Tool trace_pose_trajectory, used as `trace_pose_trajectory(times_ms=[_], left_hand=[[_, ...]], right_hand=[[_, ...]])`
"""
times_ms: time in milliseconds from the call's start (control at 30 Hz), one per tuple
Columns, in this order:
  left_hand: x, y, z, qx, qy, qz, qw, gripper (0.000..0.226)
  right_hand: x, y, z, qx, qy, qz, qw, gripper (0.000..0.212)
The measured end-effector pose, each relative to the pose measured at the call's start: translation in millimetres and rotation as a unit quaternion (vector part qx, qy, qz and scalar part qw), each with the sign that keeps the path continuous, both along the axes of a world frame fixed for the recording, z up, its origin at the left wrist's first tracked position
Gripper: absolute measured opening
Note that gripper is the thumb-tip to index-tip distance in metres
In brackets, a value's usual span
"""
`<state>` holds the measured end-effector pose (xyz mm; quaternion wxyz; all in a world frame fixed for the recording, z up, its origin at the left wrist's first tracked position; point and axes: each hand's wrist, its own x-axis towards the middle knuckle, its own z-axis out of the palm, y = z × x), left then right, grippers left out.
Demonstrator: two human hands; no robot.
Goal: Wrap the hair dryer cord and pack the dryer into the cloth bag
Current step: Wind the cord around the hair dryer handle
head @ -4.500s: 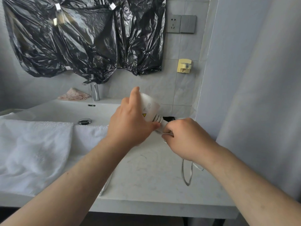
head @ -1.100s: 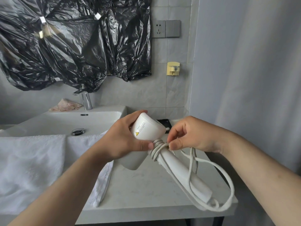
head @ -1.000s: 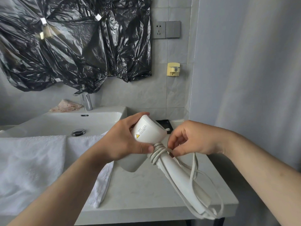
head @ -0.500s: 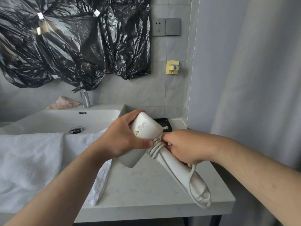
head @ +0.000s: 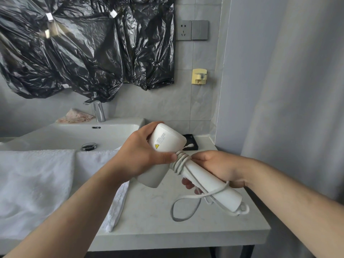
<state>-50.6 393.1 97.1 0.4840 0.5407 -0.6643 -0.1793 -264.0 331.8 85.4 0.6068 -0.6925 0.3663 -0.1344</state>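
Note:
A white hair dryer (head: 168,141) is held above the counter, its handle slanting down to the right. My left hand (head: 143,155) grips the barrel, thumb pressed near the top of the handle. Several turns of the white cord (head: 179,161) are wound tight around the handle's top. My right hand (head: 219,168) is closed around the handle from behind, with the cord running through its fingers. A slack loop of cord hangs below, just over the countertop. No cloth bag is visible.
A marble countertop (head: 158,220) ends at a front edge and a right corner near the grey curtain (head: 288,108). White towels (head: 37,183) drape the left. Sink (head: 74,133), faucet (head: 98,111), and a black tray (head: 190,144) sit behind. Black plastic (head: 83,49) covers the mirror.
Over the last second more cord went around the handle. My right hand moved from pinching the cord at the coil to behind the handle, and the hanging loop swung left under the dryer.

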Motion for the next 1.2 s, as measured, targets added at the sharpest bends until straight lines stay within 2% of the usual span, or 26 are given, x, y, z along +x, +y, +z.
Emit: trace_pose_trajectory(times_ms=[167,300,400,467,533,633,700,800,867,967,1000,1100,1200], left_hand=[[-1,4,3,-0.012,0.018,0.005,1.0,0.067],[0,2,8,-0.024,-0.066,0.047,0.996,0.093],[-4,3,9,-0.015,-0.13,0.052,0.99,0.108],[-5,3,8,-0.014,-0.149,0.053,0.987,0.112],[-5,2,7,-0.017,-0.142,0.051,0.988,0.11],[-4,1,6,-0.027,-0.103,0.044,0.993,0.106],[-4,1,5,-0.028,-0.066,0.046,0.996,0.103],[-6,0,2,-0.034,-0.021,0.042,0.998,0.084],[-10,0,-2,-0.049,-0.02,0.05,0.997,0.075],[-17,-1,-7,-0.05,-0.059,0.075,0.994,0.1],[-17,-2,-9,-0.053,-0.06,0.075,0.994,0.102],[-16,-3,-11,-0.065,-0.041,0.071,0.995,0.093],[-15,-3,-12,-0.075,-0.03,0.085,0.993,0.093]], right_hand=[[-5,-1,0,-0.032,-0.012,-0.017,0.999,0.033],[-5,-4,0,-0.23,0.138,0.001,0.963,0.028],[-2,-4,6,-0.319,0.223,0.018,0.921,0.041],[0,-6,7,-0.349,0.24,0.01,0.906,0.042],[0,-8,6,-0.339,0.196,-0.014,0.92,0.031],[-1,-10,-1,-0.278,0.061,-0.05,0.957,0.015],[0,-11,-6,-0.264,0.006,-0.072,0.962,0.014],[2,-13,-9,-0.226,-0.046,-0.093,0.968,0.014],[3,-15,-6,-0.18,-0.076,-0.102,0.975,0.012],[4,-16,-1,-0.111,-0.115,-0.098,0.982,0.011],[5,-14,0,-0.088,-0.122,-0.093,0.984,0.011],[2,-9,-1,0.016,-0.136,-0.074,0.988,0.036],[1,-10,-5,-0.02,-0.122,-0.081,0.989,0.048]])
